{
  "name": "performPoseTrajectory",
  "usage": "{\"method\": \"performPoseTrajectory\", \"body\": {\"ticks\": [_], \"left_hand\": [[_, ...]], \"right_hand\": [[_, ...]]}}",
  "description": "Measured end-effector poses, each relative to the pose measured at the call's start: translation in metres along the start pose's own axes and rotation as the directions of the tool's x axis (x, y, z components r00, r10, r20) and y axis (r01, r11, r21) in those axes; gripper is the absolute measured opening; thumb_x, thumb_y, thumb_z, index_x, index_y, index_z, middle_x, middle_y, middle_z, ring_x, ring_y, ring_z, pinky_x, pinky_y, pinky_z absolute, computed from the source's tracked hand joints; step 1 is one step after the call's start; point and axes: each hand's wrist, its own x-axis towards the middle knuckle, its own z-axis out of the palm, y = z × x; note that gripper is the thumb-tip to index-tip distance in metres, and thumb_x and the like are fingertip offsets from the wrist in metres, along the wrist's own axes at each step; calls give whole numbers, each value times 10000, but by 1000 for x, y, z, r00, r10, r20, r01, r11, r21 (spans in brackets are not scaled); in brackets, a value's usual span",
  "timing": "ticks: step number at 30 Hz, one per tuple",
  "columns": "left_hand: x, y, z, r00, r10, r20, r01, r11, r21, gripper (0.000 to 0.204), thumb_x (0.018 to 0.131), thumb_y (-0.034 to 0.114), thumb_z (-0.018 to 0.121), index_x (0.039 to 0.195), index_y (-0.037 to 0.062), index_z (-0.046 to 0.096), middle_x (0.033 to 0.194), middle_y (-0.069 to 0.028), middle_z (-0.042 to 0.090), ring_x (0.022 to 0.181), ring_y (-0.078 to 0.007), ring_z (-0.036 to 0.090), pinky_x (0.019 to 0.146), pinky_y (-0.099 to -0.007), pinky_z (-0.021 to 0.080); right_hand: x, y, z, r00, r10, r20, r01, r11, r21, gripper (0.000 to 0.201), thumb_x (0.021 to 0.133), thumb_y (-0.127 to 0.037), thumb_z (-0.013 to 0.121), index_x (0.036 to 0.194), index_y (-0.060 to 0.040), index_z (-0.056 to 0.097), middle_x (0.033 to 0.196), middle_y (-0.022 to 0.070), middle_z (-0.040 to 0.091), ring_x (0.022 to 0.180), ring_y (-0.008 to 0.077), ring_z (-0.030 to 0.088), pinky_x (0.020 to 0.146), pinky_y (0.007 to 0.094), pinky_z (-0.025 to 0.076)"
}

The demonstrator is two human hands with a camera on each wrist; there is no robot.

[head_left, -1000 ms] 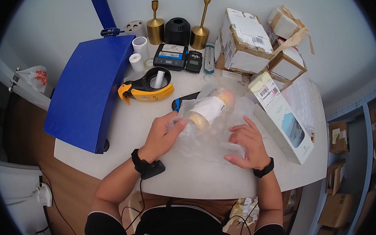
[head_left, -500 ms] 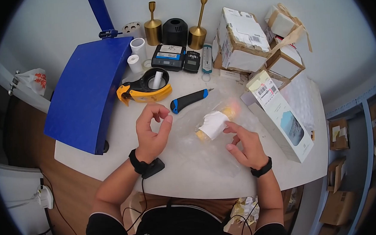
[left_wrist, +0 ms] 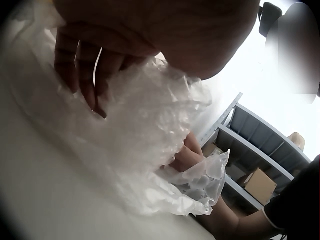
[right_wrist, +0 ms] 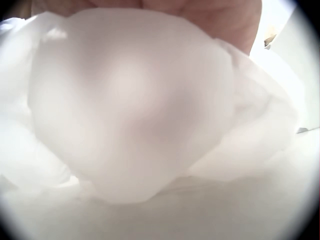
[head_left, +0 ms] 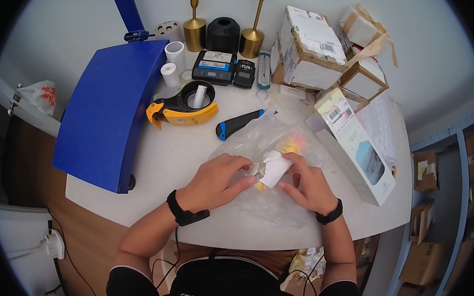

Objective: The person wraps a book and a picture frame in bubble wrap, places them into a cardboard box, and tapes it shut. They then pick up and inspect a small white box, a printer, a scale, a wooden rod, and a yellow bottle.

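A small bundle [head_left: 290, 145], yellow and pink with white paper [head_left: 275, 169] round its middle, lies at a slant on crumpled translucent bubble wrap [head_left: 236, 142]. My left hand [head_left: 209, 181] pinches the bundle's near-left end between thumb and fingers. From the right, my right hand [head_left: 314, 189] holds the white paper, index finger on top and thumb on the near side. In the left wrist view, bubble wrap [left_wrist: 145, 115] bulges below my left fingers [left_wrist: 87, 75] and hides the bundle. Blurred milky plastic [right_wrist: 130, 100] fills most of the right wrist view.
Behind the wrap lie a black-and-blue utility knife [head_left: 239, 124] and a yellow tape dispenser [head_left: 183, 114]. A long white box [head_left: 356, 149] slants at the right, taped cartons [head_left: 315, 48] behind it. A blue panel [head_left: 107, 115] stands left.
The left hand first let go of the wrap and drew back, then came in to the bundle's near end. The right hand moved from the wrap to the white paper. The bundle shifted slightly nearer.
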Motion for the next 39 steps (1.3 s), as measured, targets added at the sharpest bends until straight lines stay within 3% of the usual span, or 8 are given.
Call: {"method": "performPoseTrajectory", "body": {"ticks": [9,13,15,21,26,32,34,39], "left_hand": [[1,-2,3,996,-52,65,63,981,-182,524,861,363,773,1206,34,554,1061,-173,682,1037,-297,647,809,-380,540],[2,1,3,983,-141,118,169,946,-277,615,820,300,825,1256,28,486,1082,-132,649,1008,-241,631,879,-338,491],[2,-6,8,995,-77,58,93,932,-349,687,807,289,839,1291,55,410,1117,-115,610,1018,-222,598,859,-328,472],[3,-3,7,975,-177,133,218,869,-443,718,800,241,835,1315,84,359,1197,-100,520,1056,-208,546,880,-339,464],[2,-2,10,987,-139,75,158,898,-410,764,800,216,827,1377,87,343,1199,-102,501,1062,-202,511,926,-335,447],[2,-5,10,980,-171,101,198,869,-453,746,820,189,807,1419,96,371,1202,-91,493,1088,-189,503,978,-317,412],[1,-9,11,977,-186,104,213,852,-479,720,831,176,797,1416,96,385,1208,-83,491,1103,-180,502,990,-312,405],[6,-19,7,968,-238,78,214,623,-752,537,892,75,675,1380,65,451,1221,-61,571,1132,-116,538,989,-274,423]], "right_hand": [[1,-3,-6,994,-75,79,65,991,118,675,807,-203,796,1371,-25,470,1157,182,661,741,231,674,572,306,541],[-1,0,-5,990,-113,83,97,979,179,696,794,-197,803,1376,-11,468,1222,182,630,812,226,693,570,304,553],[-2,4,-4,987,-132,89,113,975,192,698,793,-196,803,1377,-12,470,1208,173,633,821,229,695,568,304,550],[-1,0,0,973,-221,59,203,954,222,746,797,-195,795,1435,-16,453,1086,142,663,818,242,688,653,339,549],[2,-5,-1,955,-267,132,246,957,153,784,791,-196,796,1475,-38,449,1017,122,679,792,249,673,743,367,534],[2,-3,-1,951,-294,100,274,946,175,607,795,-209,788,1336,-54,562,951,108,655,791,268,663,731,360,521],[4,-2,-3,936,-331,119,314,939,141,457,789,-208,790,1182,-55,615,933,119,635,795,288,655,722,361,517],[4,-8,-9,948,-300,108,294,953,70,383,776,-211,801,1074,-48,624,923,126,618,799,307,632,704,357,505]]}}
